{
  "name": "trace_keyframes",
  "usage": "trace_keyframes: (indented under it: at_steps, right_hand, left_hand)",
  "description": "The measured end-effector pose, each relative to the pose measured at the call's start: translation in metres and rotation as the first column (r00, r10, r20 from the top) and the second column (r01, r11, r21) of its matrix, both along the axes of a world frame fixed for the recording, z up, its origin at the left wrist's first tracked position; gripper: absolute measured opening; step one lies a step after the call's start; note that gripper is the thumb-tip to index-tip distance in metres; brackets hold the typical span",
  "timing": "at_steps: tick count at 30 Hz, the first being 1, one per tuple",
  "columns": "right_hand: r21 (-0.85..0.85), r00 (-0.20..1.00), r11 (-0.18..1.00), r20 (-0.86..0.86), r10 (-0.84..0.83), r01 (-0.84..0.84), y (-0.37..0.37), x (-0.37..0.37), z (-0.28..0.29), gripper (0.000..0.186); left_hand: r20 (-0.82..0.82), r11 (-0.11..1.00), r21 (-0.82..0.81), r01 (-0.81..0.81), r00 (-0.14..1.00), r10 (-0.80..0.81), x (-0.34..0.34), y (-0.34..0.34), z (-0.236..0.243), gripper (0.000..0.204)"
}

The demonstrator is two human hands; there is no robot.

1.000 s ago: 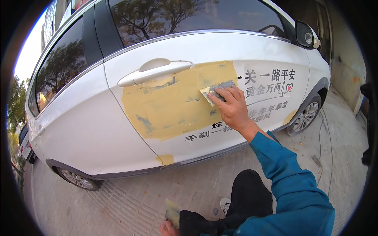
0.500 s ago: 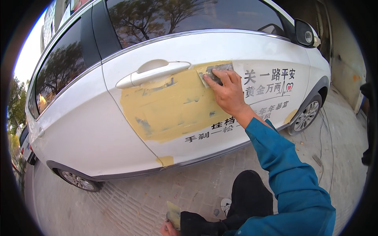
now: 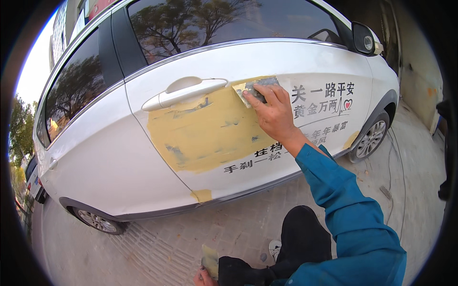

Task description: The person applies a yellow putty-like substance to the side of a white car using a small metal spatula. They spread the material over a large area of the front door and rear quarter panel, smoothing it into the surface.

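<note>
A broad patch of yellow filler putty covers the middle of the white car's front door, with grey marks showing through. My right hand grips a flat grey putty spreader and presses it against the upper right of the patch, right of the door handle. Yellow putty clings to the spreader's left side. Low in the view, my left hand holds a thin flat plate smeared with putty beside my knee. Part of the left hand is cut off by the lower edge.
Black lettering and a small heart mark the door right of the patch. Smaller putty spots sit at the door's lower rear corner and near the front wheel. The side mirror juts out. Cables lie on the paved ground.
My right hand and the spreader have shifted slightly left along the top of the patch. The left hand stays almost where it was.
</note>
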State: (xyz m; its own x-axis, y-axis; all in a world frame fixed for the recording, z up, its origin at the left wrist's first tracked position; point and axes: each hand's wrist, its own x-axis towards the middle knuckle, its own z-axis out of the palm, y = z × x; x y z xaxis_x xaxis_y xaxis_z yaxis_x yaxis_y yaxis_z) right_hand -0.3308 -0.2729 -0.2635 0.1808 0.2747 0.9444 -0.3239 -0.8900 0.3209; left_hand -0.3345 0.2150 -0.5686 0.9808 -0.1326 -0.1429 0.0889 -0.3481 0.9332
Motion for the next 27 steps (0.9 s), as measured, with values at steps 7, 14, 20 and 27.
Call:
trace_keyframes:
  at_steps: [7,14,20,27]
  right_hand:
    - [0.069,0.988,0.998,-0.157,0.007,0.004,0.010,-0.008,-0.041,0.051]
    - [0.047,0.995,0.998,-0.092,-0.026,0.031,-0.016,-0.048,-0.029,0.049]
    - [0.037,0.998,0.998,-0.011,-0.057,0.058,-0.058,-0.041,-0.009,0.049]
    - [0.135,0.989,0.990,-0.145,-0.030,0.049,-0.057,-0.055,-0.078,0.054]
  left_hand:
    - [0.035,1.000,-0.006,0.017,0.999,-0.017,-0.003,-0.009,-0.003,0.045]
    - [0.085,0.998,0.030,0.051,0.995,-0.054,0.003,-0.004,-0.010,0.044]
    - [0.111,0.998,0.043,0.048,0.992,-0.053,0.008,-0.009,-0.014,0.043]
    - [0.241,0.928,0.331,0.170,0.936,-0.257,0.013,-0.014,-0.025,0.044]
